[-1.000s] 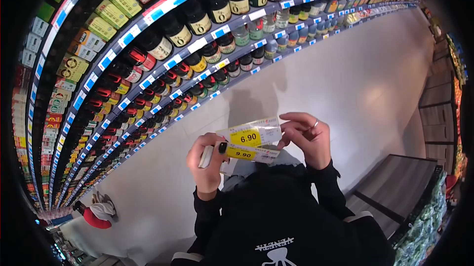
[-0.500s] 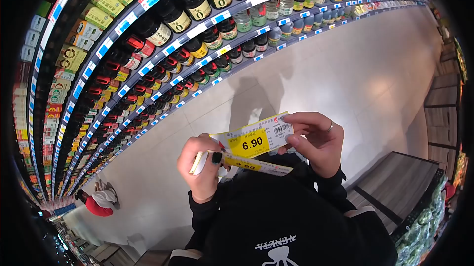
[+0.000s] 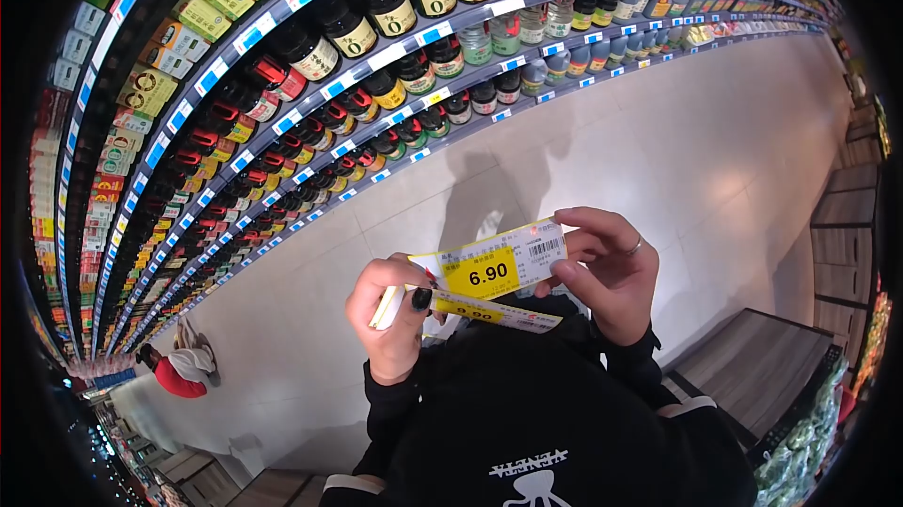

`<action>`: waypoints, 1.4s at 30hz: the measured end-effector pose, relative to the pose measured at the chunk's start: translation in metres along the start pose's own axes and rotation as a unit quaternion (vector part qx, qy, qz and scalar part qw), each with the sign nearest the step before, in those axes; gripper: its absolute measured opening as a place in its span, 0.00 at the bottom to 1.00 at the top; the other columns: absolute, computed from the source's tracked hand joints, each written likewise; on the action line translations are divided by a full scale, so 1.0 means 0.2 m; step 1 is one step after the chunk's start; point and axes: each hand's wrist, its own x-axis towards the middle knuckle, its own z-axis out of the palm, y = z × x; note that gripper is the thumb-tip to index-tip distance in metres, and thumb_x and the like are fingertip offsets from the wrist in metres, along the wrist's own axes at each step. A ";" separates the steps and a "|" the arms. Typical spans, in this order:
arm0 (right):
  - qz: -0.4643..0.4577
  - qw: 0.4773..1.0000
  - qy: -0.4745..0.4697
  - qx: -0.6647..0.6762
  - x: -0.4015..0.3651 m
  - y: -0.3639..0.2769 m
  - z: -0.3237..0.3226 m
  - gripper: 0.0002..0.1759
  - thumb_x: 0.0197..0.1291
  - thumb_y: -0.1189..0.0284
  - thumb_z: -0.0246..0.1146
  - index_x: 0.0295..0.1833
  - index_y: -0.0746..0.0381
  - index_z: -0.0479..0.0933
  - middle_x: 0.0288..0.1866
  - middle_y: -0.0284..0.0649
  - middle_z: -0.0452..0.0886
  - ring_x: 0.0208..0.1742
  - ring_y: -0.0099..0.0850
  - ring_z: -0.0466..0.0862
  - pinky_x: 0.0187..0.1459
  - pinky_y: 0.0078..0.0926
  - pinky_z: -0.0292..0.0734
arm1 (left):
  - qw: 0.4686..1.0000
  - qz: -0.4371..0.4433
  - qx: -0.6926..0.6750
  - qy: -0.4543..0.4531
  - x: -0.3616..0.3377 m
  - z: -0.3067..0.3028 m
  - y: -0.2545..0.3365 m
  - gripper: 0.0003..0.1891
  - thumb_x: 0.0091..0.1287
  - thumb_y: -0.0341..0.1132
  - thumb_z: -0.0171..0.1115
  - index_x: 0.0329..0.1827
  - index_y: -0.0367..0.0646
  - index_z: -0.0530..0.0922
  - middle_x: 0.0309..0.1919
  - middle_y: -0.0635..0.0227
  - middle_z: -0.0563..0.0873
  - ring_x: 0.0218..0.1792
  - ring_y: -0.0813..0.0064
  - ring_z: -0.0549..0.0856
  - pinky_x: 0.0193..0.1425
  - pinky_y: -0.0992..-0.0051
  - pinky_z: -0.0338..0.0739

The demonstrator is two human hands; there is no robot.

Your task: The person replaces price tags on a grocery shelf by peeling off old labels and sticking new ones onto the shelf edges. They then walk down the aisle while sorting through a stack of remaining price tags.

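Left hand [image 3: 397, 326]: fingers closed round a thin stack of white-and-yellow paper tags [image 3: 386, 308], dark-nailed thumb pressed on top.
Right hand [image 3: 609, 274]: fingers pinching the right end of the yellow-and-white paper price tag marked 6.90 [image 3: 491, 267].
Change: a second ago this tag overlapped the yellow-and-white paper strip marked 9.90 [image 3: 497, 312]. Now it is raised and tilted, with a gap at the right end.
Meaning: the top tag looks lifted off the stack, its left end by the left thumb.
Where: tags between both hands, at the chest, above the pale tiled floor [image 3: 658, 131].
Around: shelves of dark glass bottles [image 3: 376, 46] to the upper left; person in a red cap [image 3: 174, 377] down the aisle.
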 end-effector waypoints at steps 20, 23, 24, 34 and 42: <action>0.049 0.997 0.016 0.054 0.01 0.03 -0.07 0.25 0.55 0.82 0.59 0.59 0.70 0.64 0.33 0.41 0.81 0.32 0.26 0.82 0.38 0.19 0.75 | 0.996 -0.002 0.088 -0.002 0.02 0.05 -0.05 0.05 0.56 0.17 0.52 0.32 0.35 0.72 0.27 0.63 0.76 0.22 0.79 0.75 0.23 0.81 0.70; 0.076 0.996 0.008 0.038 0.04 0.07 -0.10 0.23 0.58 0.80 0.57 0.59 0.70 0.64 0.33 0.42 0.81 0.33 0.26 0.82 0.38 0.19 0.77 | 0.987 -0.067 0.142 -0.029 0.03 0.03 -0.08 0.09 0.52 0.13 0.51 0.33 0.36 0.74 0.28 0.65 0.78 0.24 0.79 0.77 0.27 0.82 0.71; 0.083 0.996 0.007 0.030 0.04 0.08 -0.12 0.22 0.58 0.80 0.57 0.59 0.71 0.64 0.33 0.43 0.81 0.33 0.26 0.82 0.38 0.20 0.77 | 0.984 -0.075 0.156 -0.047 0.04 0.03 -0.08 0.10 0.52 0.13 0.51 0.33 0.36 0.74 0.28 0.66 0.78 0.23 0.80 0.77 0.27 0.82 0.71; 0.082 0.996 0.032 0.010 0.03 0.11 -0.16 0.20 0.58 0.76 0.60 0.56 0.69 0.68 0.31 0.39 0.82 0.32 0.18 0.79 0.37 0.15 0.73 | 0.988 -0.050 0.138 -0.044 0.06 0.07 -0.16 0.01 0.60 0.22 0.53 0.32 0.36 0.71 0.26 0.67 0.74 0.20 0.83 0.73 0.23 0.83 0.66; 0.079 0.997 0.024 0.010 0.03 0.10 -0.20 0.19 0.58 0.76 0.60 0.56 0.67 0.69 0.29 0.36 0.81 0.33 0.17 0.78 0.38 0.14 0.71 | 0.989 -0.017 0.147 -0.024 0.05 0.11 -0.20 0.04 0.62 0.28 0.55 0.32 0.38 0.71 0.26 0.68 0.74 0.21 0.84 0.72 0.25 0.83 0.66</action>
